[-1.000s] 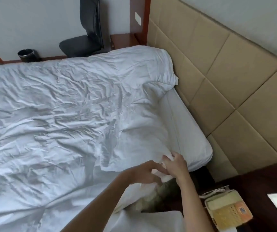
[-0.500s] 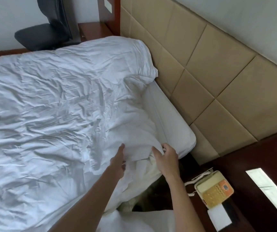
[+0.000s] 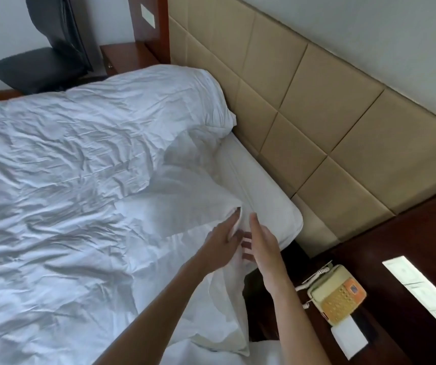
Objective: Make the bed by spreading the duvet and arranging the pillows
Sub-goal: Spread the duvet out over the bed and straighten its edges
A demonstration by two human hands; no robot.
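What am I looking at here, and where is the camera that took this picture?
No machine here: a person wears a camera on the head, looking down at their own bare hands. The left hand pinches the near corner of a white duvet spread over the bed. The right hand is open beside it, holding nothing. A strip of bare mattress shows along the padded headboard. On the dark bedside table sits a beige telephone, and a black chair stands behind the bed.

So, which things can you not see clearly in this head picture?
- Right hand fingers: partly behind the left hand; grip unclear.
- Pillows: none visible, perhaps under the duvet.
- Phone buttons: too small.
- Chair: cut off at the top edge.
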